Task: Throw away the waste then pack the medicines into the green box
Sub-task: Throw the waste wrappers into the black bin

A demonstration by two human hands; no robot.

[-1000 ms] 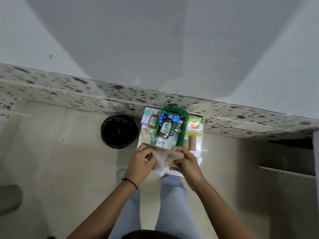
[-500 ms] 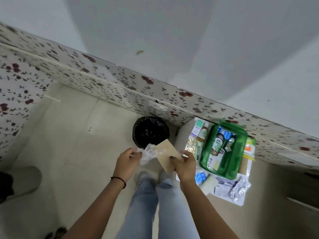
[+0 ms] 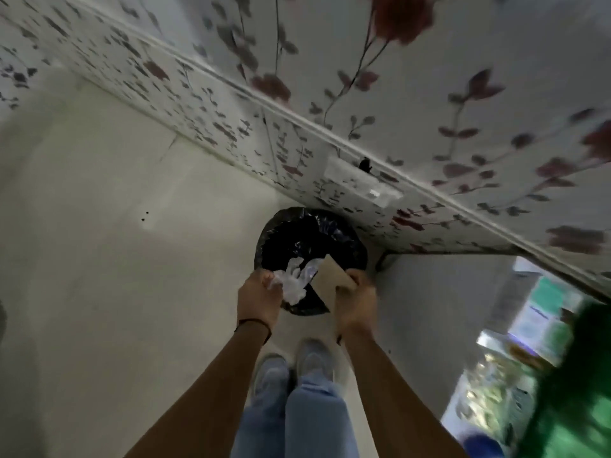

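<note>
A round bin lined with a black bag [image 3: 344, 239] stands on the floor against the flowered wall. My left hand [image 3: 261, 299] grips a crumpled clear plastic wrapper [image 3: 295, 281] over the bin's near rim. Beside it my right hand [image 3: 355, 300] holds a brown paper piece [image 3: 330, 274], also above the bin's opening. The green box [image 3: 572, 418] is a blurred shape at the lower right edge, with blurred medicine packs [image 3: 486, 395] on a white surface to its left.
A flowered wall [image 3: 363, 110] with a white rail runs diagonally behind the bin. Pale floor tiles [image 3: 115, 259] spread to the left. My legs in jeans and my grey shoes [image 3: 291, 361] are just below the bin.
The view has swung left and down towards the bin. Both hands have carried the plastic wrapper and the brown paper from beside the box to above the bin's opening.
</note>
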